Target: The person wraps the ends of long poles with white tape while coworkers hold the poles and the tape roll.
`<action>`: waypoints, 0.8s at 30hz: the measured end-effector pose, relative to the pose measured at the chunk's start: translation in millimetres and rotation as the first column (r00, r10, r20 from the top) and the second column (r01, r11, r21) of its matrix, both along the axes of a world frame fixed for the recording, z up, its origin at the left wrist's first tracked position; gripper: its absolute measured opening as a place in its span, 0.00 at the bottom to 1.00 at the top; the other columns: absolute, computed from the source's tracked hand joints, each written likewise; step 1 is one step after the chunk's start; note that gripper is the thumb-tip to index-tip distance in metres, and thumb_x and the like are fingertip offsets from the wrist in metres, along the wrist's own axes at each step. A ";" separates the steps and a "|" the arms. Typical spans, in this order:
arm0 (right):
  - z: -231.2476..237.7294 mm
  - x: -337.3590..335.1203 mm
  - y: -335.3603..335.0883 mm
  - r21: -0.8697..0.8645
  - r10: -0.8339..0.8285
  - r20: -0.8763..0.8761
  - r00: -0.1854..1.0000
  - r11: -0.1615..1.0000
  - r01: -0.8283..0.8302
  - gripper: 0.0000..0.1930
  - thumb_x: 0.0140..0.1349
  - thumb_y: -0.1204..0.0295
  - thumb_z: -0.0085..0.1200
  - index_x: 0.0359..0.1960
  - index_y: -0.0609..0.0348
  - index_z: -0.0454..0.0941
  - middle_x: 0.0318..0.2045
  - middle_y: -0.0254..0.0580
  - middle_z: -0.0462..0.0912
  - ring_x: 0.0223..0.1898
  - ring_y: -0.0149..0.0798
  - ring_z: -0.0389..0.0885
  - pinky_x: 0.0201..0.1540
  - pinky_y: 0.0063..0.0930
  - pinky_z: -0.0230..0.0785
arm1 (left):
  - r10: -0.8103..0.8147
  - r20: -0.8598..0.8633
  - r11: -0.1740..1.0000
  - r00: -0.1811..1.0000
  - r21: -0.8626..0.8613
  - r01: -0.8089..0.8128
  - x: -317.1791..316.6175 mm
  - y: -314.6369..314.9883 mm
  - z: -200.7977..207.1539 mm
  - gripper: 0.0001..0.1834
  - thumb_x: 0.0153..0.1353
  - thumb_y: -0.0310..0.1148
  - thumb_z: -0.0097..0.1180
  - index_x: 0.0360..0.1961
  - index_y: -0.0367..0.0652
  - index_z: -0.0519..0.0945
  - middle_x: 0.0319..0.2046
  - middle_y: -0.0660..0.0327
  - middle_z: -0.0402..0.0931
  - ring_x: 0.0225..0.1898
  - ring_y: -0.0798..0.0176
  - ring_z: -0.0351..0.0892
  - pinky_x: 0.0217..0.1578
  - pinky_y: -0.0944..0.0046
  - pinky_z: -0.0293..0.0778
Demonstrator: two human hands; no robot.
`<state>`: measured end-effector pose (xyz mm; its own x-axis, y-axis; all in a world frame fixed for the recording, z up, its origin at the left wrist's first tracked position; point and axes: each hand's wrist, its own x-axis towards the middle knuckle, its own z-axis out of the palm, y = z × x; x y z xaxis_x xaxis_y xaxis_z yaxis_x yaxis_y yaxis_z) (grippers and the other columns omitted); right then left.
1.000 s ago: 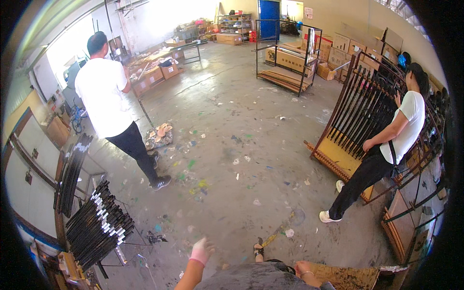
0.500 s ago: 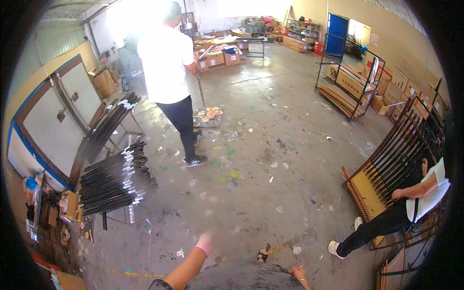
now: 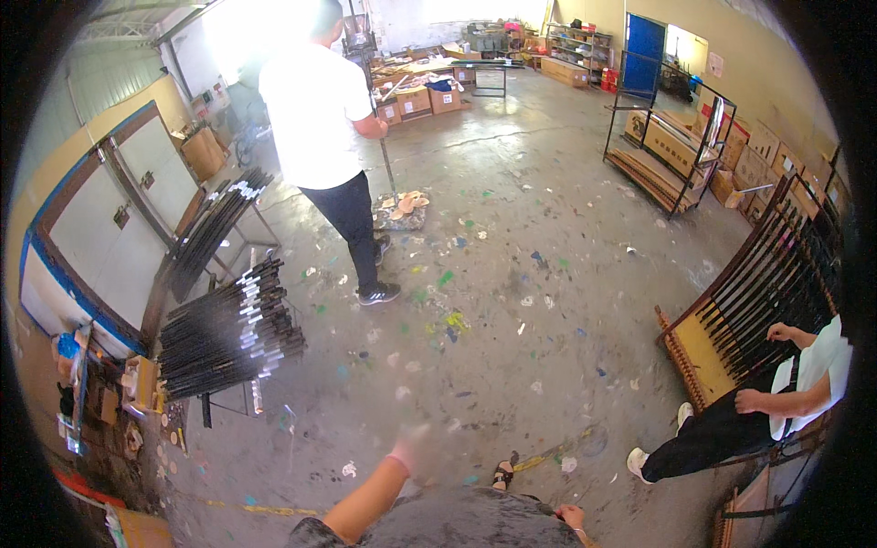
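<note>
My left hand (image 3: pixel 410 444) hangs over the floor at the lower middle, smeared and hazy, with a pale pink covering that ends at the wrist. Its fingers cannot be made out, and no held object shows. Low at the right of my dark clothing is my right hand (image 3: pixel 571 517), with a thin band at the wrist. The visible fingers are curled in; whatever they hold, if anything, is hidden. Beneath both hands lies the grey, paint-spotted floor (image 3: pixel 493 384). One sandalled foot (image 3: pixel 502 475) shows between them.
Bundled black rods (image 3: pixel 215 333) lie on stands at left. Ahead, a person in a white shirt (image 3: pixel 311 119) holds a pole above a heap of pale pieces (image 3: pixel 402 208). Another person (image 3: pixel 808 384) is by a slanted rack of dark rods (image 3: pixel 731 315). A metal shelf frame (image 3: pixel 671 151) stands beyond.
The view has shifted slightly, and more of my sandalled foot shows. At right, the other person's hands have changed position and the torso has moved lower. My right hand remains curled.
</note>
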<state>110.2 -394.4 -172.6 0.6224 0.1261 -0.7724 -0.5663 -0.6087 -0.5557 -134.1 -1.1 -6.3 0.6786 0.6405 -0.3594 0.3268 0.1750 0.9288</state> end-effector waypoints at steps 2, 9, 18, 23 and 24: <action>6.3 4.5 1.4 0.012 0.006 0.012 1.000 1.000 -0.006 0.12 0.57 0.71 0.53 0.31 0.72 0.79 0.24 0.45 0.82 0.22 0.35 0.81 0.28 0.28 0.75 | -0.149 0.151 0.966 0.977 0.234 0.111 -6.9 -4.9 -3.8 0.26 0.65 0.47 0.44 0.54 0.34 0.67 0.47 0.48 0.72 0.45 0.51 0.72 0.45 0.57 0.69; -4.0 9.3 0.4 0.021 0.002 -0.016 1.000 1.000 -0.002 0.06 0.59 0.75 0.47 0.32 0.65 0.74 0.17 0.44 0.77 0.11 0.36 0.71 0.11 0.30 0.62 | 0.093 0.071 0.976 0.993 -0.201 -0.077 -3.5 -8.0 -14.1 0.25 0.65 0.47 0.45 0.52 0.35 0.69 0.44 0.49 0.73 0.43 0.53 0.73 0.43 0.57 0.70; 2.7 8.0 10.1 0.012 0.041 0.005 0.999 0.999 -0.041 0.07 0.57 0.74 0.49 0.28 0.65 0.76 0.16 0.44 0.77 0.12 0.36 0.72 0.13 0.30 0.64 | -0.256 0.491 0.926 0.833 0.373 0.064 -26.2 -12.1 -67.1 0.23 0.64 0.45 0.47 0.50 0.36 0.69 0.42 0.51 0.74 0.40 0.54 0.74 0.40 0.57 0.71; -21.8 18.7 -3.5 0.087 0.028 0.053 0.998 0.996 -0.033 0.07 0.55 0.73 0.51 0.25 0.64 0.76 0.16 0.42 0.77 0.13 0.35 0.73 0.13 0.28 0.64 | -0.211 0.178 0.865 0.961 0.492 0.099 -22.5 -6.8 -38.1 0.22 0.64 0.44 0.47 0.50 0.36 0.68 0.42 0.50 0.74 0.39 0.54 0.74 0.38 0.57 0.72; -23.5 17.5 -3.2 0.090 0.014 0.040 0.999 0.996 -0.017 0.06 0.55 0.73 0.52 0.26 0.64 0.76 0.16 0.42 0.77 0.13 0.35 0.74 0.14 0.28 0.65 | -0.178 0.140 0.880 0.974 0.465 0.094 -28.4 -5.0 -46.4 0.22 0.64 0.44 0.47 0.50 0.36 0.68 0.42 0.49 0.74 0.39 0.54 0.75 0.37 0.57 0.72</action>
<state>127.7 -397.6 -196.1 0.6497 0.2040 -0.7323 -0.5335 -0.5638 -0.6304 -162.5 -6.2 -52.8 0.7953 0.6011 0.0787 0.1431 -0.3124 0.9391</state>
